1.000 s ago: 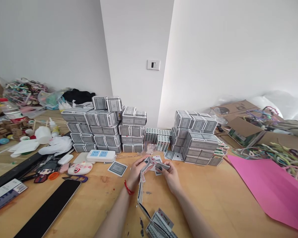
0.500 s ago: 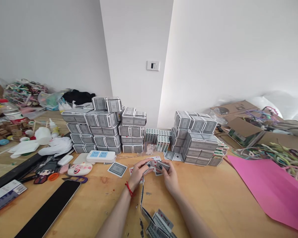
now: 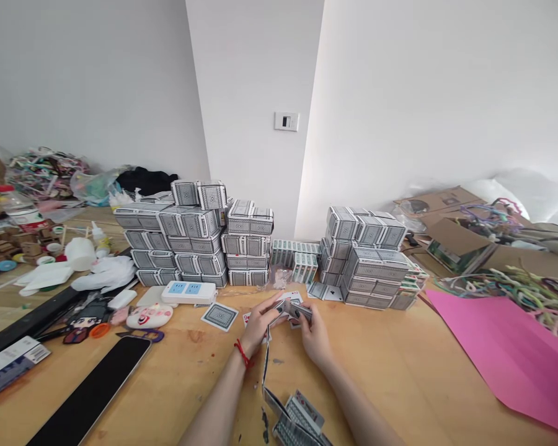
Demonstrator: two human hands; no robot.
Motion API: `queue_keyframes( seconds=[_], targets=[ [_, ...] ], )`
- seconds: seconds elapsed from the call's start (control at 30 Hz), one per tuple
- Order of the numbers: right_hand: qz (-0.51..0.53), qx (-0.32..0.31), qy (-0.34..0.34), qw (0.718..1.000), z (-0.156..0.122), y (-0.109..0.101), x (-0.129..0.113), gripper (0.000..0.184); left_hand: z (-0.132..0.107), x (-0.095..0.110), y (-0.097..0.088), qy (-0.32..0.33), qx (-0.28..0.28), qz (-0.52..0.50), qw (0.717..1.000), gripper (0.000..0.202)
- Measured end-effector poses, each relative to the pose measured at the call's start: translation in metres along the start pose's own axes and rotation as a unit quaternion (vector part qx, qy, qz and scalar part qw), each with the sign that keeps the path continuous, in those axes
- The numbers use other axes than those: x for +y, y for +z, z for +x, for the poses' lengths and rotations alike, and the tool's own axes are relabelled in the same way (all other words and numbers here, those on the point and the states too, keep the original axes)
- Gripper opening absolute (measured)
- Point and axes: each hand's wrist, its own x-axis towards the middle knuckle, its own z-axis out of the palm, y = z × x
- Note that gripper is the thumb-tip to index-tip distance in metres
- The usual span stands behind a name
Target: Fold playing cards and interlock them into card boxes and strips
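My left hand (image 3: 261,322), with a red string at the wrist, is closed on a folded playing card (image 3: 279,306) at the end of a strip of joined cards (image 3: 266,365). That strip runs down toward me to a bundle of cards (image 3: 300,421) near the bottom edge. My right hand (image 3: 314,331) pinches another folded playing card (image 3: 299,310); the two cards meet or overlap between my fingers, and I cannot tell how they join. Under and behind my hands lie loose face-up cards (image 3: 294,296). A face-down card (image 3: 220,316) rests left of my left hand.
Stacks of card-built blocks stand at the back left (image 3: 198,244) and back right (image 3: 376,269), with small card boxes (image 3: 304,266) between. Left are a power strip (image 3: 189,292), scissors (image 3: 142,334) and a black tablet-like slab (image 3: 93,390). Pink paper (image 3: 506,359) lies right.
My right hand has shifted slightly left, bringing its folded card against or over the one in my left hand. The strip and the stacks stay essentially in place.
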Motion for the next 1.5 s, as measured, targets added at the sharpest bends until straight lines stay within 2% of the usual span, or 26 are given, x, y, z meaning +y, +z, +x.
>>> queue_keyframes(
  seconds=[0.2, 0.43, 0.53, 0.63, 0.73, 0.83, 1.07, 1.2, 1.33, 1.5],
  targets=[
    [-0.043, -0.035, -0.036, 0.998, -0.001, 0.002, 0.004, 0.017, -0.001, -0.001, 0.002, -0.004, -0.026, 0.007, 1.0, 0.034],
    [-0.159, -0.008, -0.119, 0.98, -0.003, 0.001, 0.004, 0.017, -0.002, -0.001, -0.001, -0.008, -0.011, 0.0, 1.0, 0.034],
    [-0.24, -0.021, -0.111, 0.964, -0.004, -0.001, 0.003, 0.019, -0.002, 0.0, 0.0, -0.016, -0.017, 0.0, 1.0, 0.034],
    [-0.348, -0.029, -0.089, 0.933, -0.007, 0.0, 0.0, 0.017, -0.003, 0.001, 0.001, -0.016, -0.025, 0.003, 1.0, 0.033],
    [-0.416, -0.005, -0.125, 0.901, -0.009, 0.003, -0.001, 0.015, -0.004, 0.003, 0.002, -0.01, -0.032, 0.006, 0.999, 0.033],
    [-0.427, 0.021, -0.157, 0.89, -0.01, 0.006, 0.0, 0.015, -0.006, 0.005, 0.004, -0.009, -0.032, 0.001, 0.999, 0.035],
    [-0.354, 0.063, -0.108, 0.927, -0.01, 0.006, 0.002, 0.018, -0.011, 0.013, 0.014, -0.043, 0.009, 0.026, 0.999, 0.033],
    [-0.354, 0.063, -0.12, 0.925, -0.011, 0.009, 0.0, 0.017, -0.01, 0.011, 0.015, -0.029, -0.012, 0.008, 0.999, 0.031],
    [-0.356, 0.05, -0.119, 0.925, -0.011, 0.01, 0.001, 0.015, -0.01, 0.007, 0.013, -0.028, -0.022, 0.0, 0.999, 0.032],
    [-0.26, -0.011, -0.119, 0.958, -0.009, 0.007, 0.001, 0.016, -0.009, 0.004, 0.01, -0.032, 0.001, 0.006, 0.999, 0.034]
  ],
)
